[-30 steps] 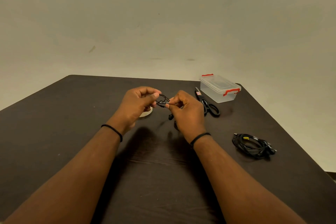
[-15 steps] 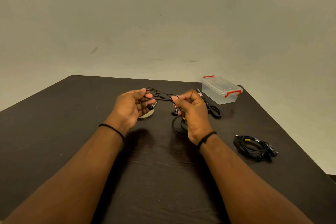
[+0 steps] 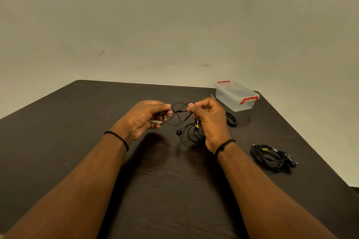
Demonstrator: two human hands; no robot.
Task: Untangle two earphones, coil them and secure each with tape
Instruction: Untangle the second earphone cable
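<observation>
Wall: plain, pale grey-beige, a few faint marks, fills the far half.
Table: dark brown, matte, far edge against the wall.
Light: dim, warm, soft shadows on the tabletop.

I see a dark brown wooden table that fills the lower half of my view, its far edge running just below a plain, dull beige wall marked with a few faint scuffs. Near the table's far right corner stands a small clear plastic storage box, rectangular, with its lid on and a red clip latch at each short end. Just in front of it, on the near side, I can make out the black looped handles of a pair of scissors lying flat on the tabletop; most of the blades are hidden from me, with only a pale tip showing beside the box.
</observation>
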